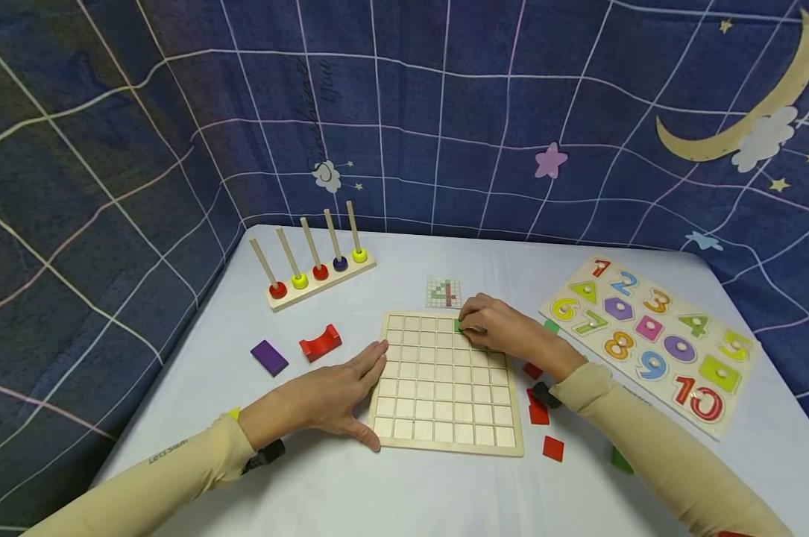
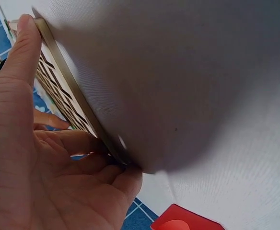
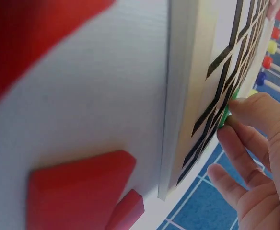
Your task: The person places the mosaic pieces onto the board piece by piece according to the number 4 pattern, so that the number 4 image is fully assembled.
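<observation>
remotely, i braced the grid board (image 1: pixel 444 447) with an outstretched left hand (image 1: pixel 340 393), right hand (image 1: pixel 501 326) pinching 1 green tile (image 1: pixel 457 326) near its far edge, work barely begun, i judged: other visible cells (image 1: pixel 424 409) bare, red tiles (image 1: pixel 553 448) unplaced.

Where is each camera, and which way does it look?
Head: on the head, facing forward and down at the grid board; sleeves, left hand and right hand show.
Left wrist: on that wrist, facing the board's edge; mainly the left hand shows.
Right wrist: on that wrist, facing a green tile; mainly the pinching right hand shows.
Head and right wrist share the bead-peg stand.
</observation>
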`<state>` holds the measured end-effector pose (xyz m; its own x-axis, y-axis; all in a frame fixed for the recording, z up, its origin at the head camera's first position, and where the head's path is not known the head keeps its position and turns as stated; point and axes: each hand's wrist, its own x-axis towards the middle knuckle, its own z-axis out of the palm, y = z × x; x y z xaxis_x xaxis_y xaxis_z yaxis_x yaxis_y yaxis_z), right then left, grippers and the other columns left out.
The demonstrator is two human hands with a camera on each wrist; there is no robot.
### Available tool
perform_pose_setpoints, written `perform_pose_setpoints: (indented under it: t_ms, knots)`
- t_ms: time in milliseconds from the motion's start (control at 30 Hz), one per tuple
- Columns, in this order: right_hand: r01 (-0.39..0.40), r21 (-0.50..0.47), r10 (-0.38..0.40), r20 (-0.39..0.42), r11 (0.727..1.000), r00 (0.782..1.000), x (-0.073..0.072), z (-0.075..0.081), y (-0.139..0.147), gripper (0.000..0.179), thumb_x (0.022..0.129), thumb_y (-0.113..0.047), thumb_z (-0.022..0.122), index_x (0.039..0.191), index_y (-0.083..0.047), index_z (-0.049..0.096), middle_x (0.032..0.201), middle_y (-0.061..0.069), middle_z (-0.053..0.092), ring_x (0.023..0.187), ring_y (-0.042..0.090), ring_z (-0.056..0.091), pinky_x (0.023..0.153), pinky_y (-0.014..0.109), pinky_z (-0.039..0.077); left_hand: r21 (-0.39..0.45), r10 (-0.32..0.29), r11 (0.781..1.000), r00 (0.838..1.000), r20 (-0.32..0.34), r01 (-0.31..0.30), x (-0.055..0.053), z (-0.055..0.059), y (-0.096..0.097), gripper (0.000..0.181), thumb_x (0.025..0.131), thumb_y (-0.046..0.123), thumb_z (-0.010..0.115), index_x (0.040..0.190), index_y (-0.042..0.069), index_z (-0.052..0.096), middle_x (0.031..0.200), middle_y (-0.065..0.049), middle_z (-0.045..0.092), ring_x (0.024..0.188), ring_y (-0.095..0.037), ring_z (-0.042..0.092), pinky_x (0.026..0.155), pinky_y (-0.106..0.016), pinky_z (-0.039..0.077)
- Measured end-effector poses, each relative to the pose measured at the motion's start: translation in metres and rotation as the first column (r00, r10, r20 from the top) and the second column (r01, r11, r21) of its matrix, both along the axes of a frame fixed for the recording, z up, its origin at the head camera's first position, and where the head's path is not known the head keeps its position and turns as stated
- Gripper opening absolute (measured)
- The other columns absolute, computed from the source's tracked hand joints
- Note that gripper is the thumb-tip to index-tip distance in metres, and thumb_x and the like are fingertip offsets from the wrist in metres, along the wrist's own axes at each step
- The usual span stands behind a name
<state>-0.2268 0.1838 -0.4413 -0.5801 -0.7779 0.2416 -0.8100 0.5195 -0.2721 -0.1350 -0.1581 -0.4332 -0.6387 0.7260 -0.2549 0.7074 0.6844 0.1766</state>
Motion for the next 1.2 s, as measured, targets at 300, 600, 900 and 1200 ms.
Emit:
perform_pose_setpoints:
  t_ms: [300,600,900,1200]
  knots:
    - [-0.008,0.018,0.007,0.012,1.000,1.000,0.000,0.005,0.004,0.010,0.094,-0.003,0.081,0.103,-0.002,0.082,0.115,0.014,0.075,0.108,0.027,0.070,0.090,0.036,0.064,-0.024,0.007,1.000,1.000,-0.006,-0.008,0.000,0.002,0.000,0.136,0.077,0.084,0.075,0.167,-0.006,0.027,0.179,-0.023,0.015,0.167,-0.036,0.022,0.123,-0.045,0.047]
    - [0.066,-0.005,-0.066,0.064,0.998,0.996,0.004,0.014,0.024,0.014,0.093,-0.001,0.081,0.107,-0.002,0.082,0.107,0.012,0.074,0.098,0.025,0.069,0.083,0.037,0.064,-0.024,-0.013,1.000,1.000,-0.027,0.012,0.001,0.001,-0.001,0.135,0.077,0.085,0.072,0.166,-0.006,0.027,0.179,-0.024,0.016,0.167,-0.036,0.023,0.122,-0.044,0.048]
    - [0.270,0.068,-0.278,0.167,0.961,0.946,0.014,0.023,0.066,0.018,0.094,-0.004,0.079,0.112,-0.002,0.081,0.104,0.011,0.072,0.091,0.024,0.067,0.084,0.043,0.065,-0.019,-0.006,1.000,1.000,-0.011,0.005,0.001,-0.001,0.000,0.136,0.078,0.085,0.071,0.167,-0.006,0.024,0.180,-0.023,0.013,0.167,-0.036,0.022,0.121,-0.043,0.050]
    - [0.382,0.155,-0.405,0.170,0.911,0.898,0.028,0.025,0.103,0.027,0.090,-0.010,0.084,0.114,0.001,0.079,0.109,0.015,0.071,0.100,0.029,0.065,0.095,0.053,0.062,-0.017,-0.007,1.000,1.000,-0.003,0.007,-0.001,-0.003,0.000,0.136,0.079,0.086,0.070,0.167,-0.006,0.023,0.180,-0.024,0.011,0.168,-0.037,0.020,0.121,-0.043,0.050]
